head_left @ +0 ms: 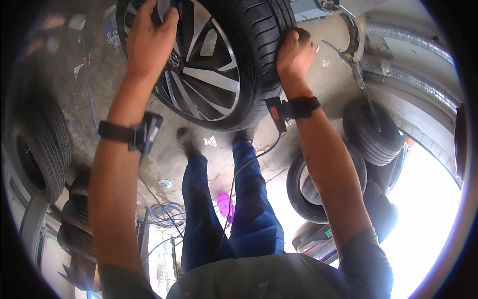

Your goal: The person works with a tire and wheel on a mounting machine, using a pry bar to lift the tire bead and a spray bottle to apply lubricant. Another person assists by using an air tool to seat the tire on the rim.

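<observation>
A car wheel [211, 77], a black tyre on a black and silver multi-spoke rim, fills the upper middle and is partly cut off by the top of the picture. My left hand [149, 47] lies over the rim's left side, thumb and forefinger apart around part of it; some fingers are hidden or out of the picture. Against the tread on the right, my right hand [295, 57] presses with curled fingers, gripping the tyre's edge. Dark strapped devices sit on both wrists, a cable trailing from the right one. My feet stand just below the wheel.
Tyres [45, 144] are stacked on the left, and more tyres [373, 129] lie on the right. A coiled blue hose [167, 215] lies near my left leg. Foil-wrapped pipes [408, 40] and part of a grey machine [311, 9] stand at the upper right. A purple object [225, 204] is between my legs.
</observation>
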The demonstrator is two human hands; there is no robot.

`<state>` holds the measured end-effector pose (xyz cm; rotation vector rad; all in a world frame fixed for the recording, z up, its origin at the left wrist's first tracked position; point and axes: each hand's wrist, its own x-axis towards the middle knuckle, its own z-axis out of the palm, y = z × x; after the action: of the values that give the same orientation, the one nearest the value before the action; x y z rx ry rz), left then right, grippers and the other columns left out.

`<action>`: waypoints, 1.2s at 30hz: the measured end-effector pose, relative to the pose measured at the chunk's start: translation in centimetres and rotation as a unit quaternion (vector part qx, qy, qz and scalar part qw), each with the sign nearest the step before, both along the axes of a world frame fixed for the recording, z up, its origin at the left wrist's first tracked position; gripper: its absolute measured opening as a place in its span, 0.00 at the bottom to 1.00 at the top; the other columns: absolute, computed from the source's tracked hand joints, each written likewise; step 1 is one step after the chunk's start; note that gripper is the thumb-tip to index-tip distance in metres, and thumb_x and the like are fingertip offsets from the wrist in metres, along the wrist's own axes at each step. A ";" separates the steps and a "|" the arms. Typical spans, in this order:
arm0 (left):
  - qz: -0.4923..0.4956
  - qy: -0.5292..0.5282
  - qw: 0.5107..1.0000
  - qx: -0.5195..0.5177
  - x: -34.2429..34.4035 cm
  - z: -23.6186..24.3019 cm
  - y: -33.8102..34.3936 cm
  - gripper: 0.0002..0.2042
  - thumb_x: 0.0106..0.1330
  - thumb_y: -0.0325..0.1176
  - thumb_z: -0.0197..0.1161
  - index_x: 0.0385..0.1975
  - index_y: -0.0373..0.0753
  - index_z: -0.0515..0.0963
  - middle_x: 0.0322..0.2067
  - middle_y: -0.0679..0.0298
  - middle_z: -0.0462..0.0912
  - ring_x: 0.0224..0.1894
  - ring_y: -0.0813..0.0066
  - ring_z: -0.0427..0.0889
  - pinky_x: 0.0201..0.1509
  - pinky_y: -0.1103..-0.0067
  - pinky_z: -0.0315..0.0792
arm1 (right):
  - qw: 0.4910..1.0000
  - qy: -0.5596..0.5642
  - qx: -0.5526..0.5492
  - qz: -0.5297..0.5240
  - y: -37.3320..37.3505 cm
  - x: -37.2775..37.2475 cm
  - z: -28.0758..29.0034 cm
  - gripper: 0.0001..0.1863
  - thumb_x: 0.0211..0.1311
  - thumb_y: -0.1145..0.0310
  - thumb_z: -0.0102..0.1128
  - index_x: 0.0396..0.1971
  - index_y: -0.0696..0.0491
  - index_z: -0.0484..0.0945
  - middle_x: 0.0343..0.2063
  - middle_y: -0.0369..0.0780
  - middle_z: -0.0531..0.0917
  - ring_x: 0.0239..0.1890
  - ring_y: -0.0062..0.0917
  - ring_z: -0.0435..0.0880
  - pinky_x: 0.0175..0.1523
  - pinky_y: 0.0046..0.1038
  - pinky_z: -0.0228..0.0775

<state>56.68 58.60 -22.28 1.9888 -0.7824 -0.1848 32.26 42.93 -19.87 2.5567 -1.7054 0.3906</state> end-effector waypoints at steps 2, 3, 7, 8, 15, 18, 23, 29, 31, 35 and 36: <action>-0.027 0.241 0.970 -0.026 -4.7 -1.7 7.0 0.25 0.74 0.39 0.62 0.66 0.32 0.71 0.65 0.47 0.75 0.66 0.59 0.76 0.68 0.71 0.69 | 1.000 -0.025 0.012 -0.014 -0.2 0.1 -0.2 0.17 0.68 0.63 0.46 0.42 0.55 0.82 0.49 0.51 0.81 0.53 0.52 0.76 0.61 0.47 0.67; -0.008 0.328 0.945 -0.018 -8.2 -2.4 11.0 0.25 0.74 0.38 0.62 0.66 0.31 0.70 0.64 0.45 0.75 0.66 0.57 0.76 0.68 0.70 0.70 | 0.999 -0.022 0.025 -0.010 -0.2 0.1 0.1 0.19 0.69 0.62 0.45 0.45 0.56 0.82 0.49 0.51 0.81 0.54 0.52 0.76 0.63 0.47 0.65; -0.081 0.207 0.943 0.249 -19.1 -3.0 29.9 0.19 0.66 0.35 0.68 0.51 0.28 0.76 0.46 0.45 0.81 0.50 0.50 0.81 0.53 0.64 0.76 | 0.994 -0.085 0.060 -0.023 0.9 0.5 0.9 0.21 0.70 0.59 0.44 0.49 0.56 0.81 0.49 0.51 0.81 0.56 0.52 0.75 0.65 0.47 0.64; -0.118 0.183 0.937 0.271 -21.2 -1.7 33.7 0.17 0.65 0.35 0.68 0.47 0.28 0.78 0.42 0.45 0.82 0.46 0.47 0.81 0.51 0.63 0.76 | 0.995 -0.079 0.057 -0.012 0.3 0.6 1.5 0.21 0.71 0.57 0.46 0.50 0.57 0.80 0.50 0.53 0.81 0.57 0.52 0.75 0.65 0.47 0.65; -0.127 0.260 0.847 0.446 -28.3 7.1 45.8 0.13 0.61 0.38 0.68 0.29 0.36 0.74 0.28 0.49 0.80 0.33 0.45 0.82 0.36 0.56 0.76 | 0.974 -0.116 0.172 0.085 4.3 9.9 12.0 0.43 0.66 0.40 0.58 0.67 0.62 0.67 0.62 0.58 0.74 0.68 0.54 0.68 0.71 0.47 0.62; -0.132 0.220 0.849 0.461 -29.5 6.6 44.6 0.13 0.56 0.36 0.69 0.31 0.34 0.74 0.30 0.48 0.80 0.35 0.45 0.83 0.38 0.56 0.78 | 0.975 0.118 0.064 0.178 6.5 13.0 12.1 0.59 0.56 0.39 0.71 0.74 0.64 0.52 0.71 0.58 0.62 0.74 0.54 0.59 0.76 0.49 0.54; -0.142 0.235 0.821 0.500 -29.1 7.9 41.5 0.17 0.52 0.34 0.71 0.37 0.33 0.73 0.36 0.47 0.80 0.41 0.45 0.82 0.44 0.56 0.79 | 0.964 0.174 0.108 0.169 7.0 13.7 11.9 0.70 0.43 0.49 0.84 0.76 0.64 0.43 0.74 0.57 0.54 0.75 0.56 0.54 0.77 0.52 0.50; -0.090 0.230 0.847 0.471 -29.2 8.1 42.0 0.14 0.56 0.31 0.65 0.37 0.30 0.73 0.35 0.43 0.79 0.40 0.41 0.80 0.44 0.52 0.76 | 0.969 0.164 0.102 0.153 8.2 15.2 11.8 0.67 0.44 0.49 0.83 0.75 0.65 0.46 0.74 0.56 0.54 0.74 0.56 0.55 0.76 0.53 0.50; -0.091 0.220 0.848 0.474 -29.7 7.9 42.1 0.13 0.55 0.30 0.65 0.36 0.30 0.72 0.35 0.44 0.79 0.40 0.40 0.80 0.44 0.52 0.76 | 0.970 0.173 0.105 0.139 8.5 15.0 11.9 0.67 0.45 0.49 0.83 0.75 0.65 0.46 0.75 0.55 0.54 0.75 0.55 0.55 0.76 0.53 0.50; -0.110 0.199 0.841 0.491 -30.4 7.1 42.6 0.16 0.52 0.32 0.68 0.37 0.33 0.72 0.37 0.48 0.77 0.42 0.46 0.80 0.44 0.57 0.78 | 0.971 0.160 0.108 0.143 8.5 14.3 11.3 0.68 0.44 0.49 0.83 0.75 0.65 0.46 0.75 0.54 0.54 0.75 0.54 0.54 0.76 0.53 0.49; -0.109 0.193 0.839 0.497 -30.4 6.8 42.8 0.16 0.52 0.32 0.68 0.37 0.33 0.72 0.37 0.48 0.77 0.42 0.47 0.80 0.44 0.57 0.78 | 0.970 0.163 0.110 0.143 8.6 14.1 11.1 0.68 0.44 0.49 0.83 0.75 0.65 0.46 0.75 0.54 0.54 0.75 0.54 0.54 0.76 0.53 0.49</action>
<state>26.30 101.39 -15.47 2.6523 -0.6948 -1.3157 46.37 51.56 -8.81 2.8305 -1.3361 -0.2190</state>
